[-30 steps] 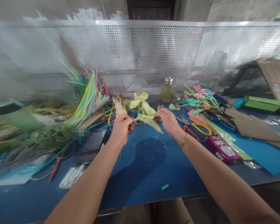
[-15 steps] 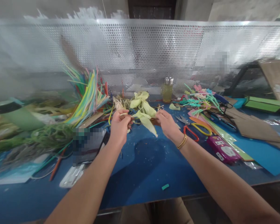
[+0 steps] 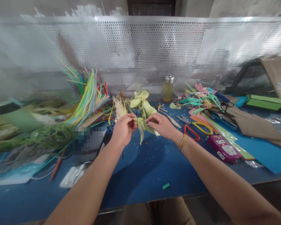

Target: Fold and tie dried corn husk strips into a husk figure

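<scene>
Over the blue surface (image 3: 140, 187), a thin leafy strip (image 3: 141, 134) looped between two hands

Just in front of the pale green leafy bundle (image 3: 140, 101), the strip bends into a small loop, one tail hanging down and another running right, beneath the fingers. The left hand (image 3: 125, 126) has its grip closed, thumb and fingers pinching one end. The right hand (image 3: 162, 125) has its fingertips drawn nearly together at the loop; whether that grip has hold of the strip cannot be told.

The likeliest trouble is a tear: the strip looks thin and soft, so a hard or uneven pull could split it at the bend. If the left pinch slackened, the loop could slip open. The bundle sits close behind, and a loose tail could snag on its leaves. The scissors (image 3: 194, 128) lie to the right with blades parted, near enough for the right wrist to brush them.

At the back stands a bottle (image 3: 168, 92) with a shiny metallic top; its body looks yellowish, though liquid cannot be told from tinted wall. On the left, a white case (image 3: 72, 178) shows pale ridges, contents unclear. A green box-like thing (image 3: 264, 102) at far right does not show its inside.
</scene>
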Available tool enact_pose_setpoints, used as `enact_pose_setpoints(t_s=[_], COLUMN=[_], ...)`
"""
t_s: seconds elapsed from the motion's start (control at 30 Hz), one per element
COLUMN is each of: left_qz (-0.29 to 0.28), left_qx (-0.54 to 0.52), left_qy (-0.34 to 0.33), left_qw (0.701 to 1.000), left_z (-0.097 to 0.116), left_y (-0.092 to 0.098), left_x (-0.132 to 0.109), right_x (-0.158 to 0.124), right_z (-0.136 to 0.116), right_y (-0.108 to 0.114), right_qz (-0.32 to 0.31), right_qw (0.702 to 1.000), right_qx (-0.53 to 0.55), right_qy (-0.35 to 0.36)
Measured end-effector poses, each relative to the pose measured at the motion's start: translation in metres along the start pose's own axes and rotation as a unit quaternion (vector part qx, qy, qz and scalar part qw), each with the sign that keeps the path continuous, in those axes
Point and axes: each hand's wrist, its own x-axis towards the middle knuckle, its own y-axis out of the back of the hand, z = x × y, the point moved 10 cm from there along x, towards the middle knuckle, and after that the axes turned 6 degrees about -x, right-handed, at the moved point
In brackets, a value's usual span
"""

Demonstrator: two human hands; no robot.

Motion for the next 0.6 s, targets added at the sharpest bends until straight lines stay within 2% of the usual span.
enact_pose_setpoints(t_s=[0.17,0.3,0.6], left_qz=[-0.042,-0.072,-0.021], left_qx=[0.006,0.021,0.022], left_qy=[0.025,0.028,-0.011], left_qw=[0.999,0.997,0.999], left_z=[-0.008,-0.012,-0.005], left_y=[-0.011,-0.020,-0.009], left_x=[-0.005,-0.009,-0.004], right_x=[-0.007,-0.009,-0.012], right_z=[-0.025,-0.032,-0.031], right_y=[0.000,-0.005,-0.008], right_qz=[0.035,0.042,0.030], right_qw=[0.995,0.991,0.995], right_qx=[0.029,0.052,0.018], right_qy=[0.088,0.118,0.092])
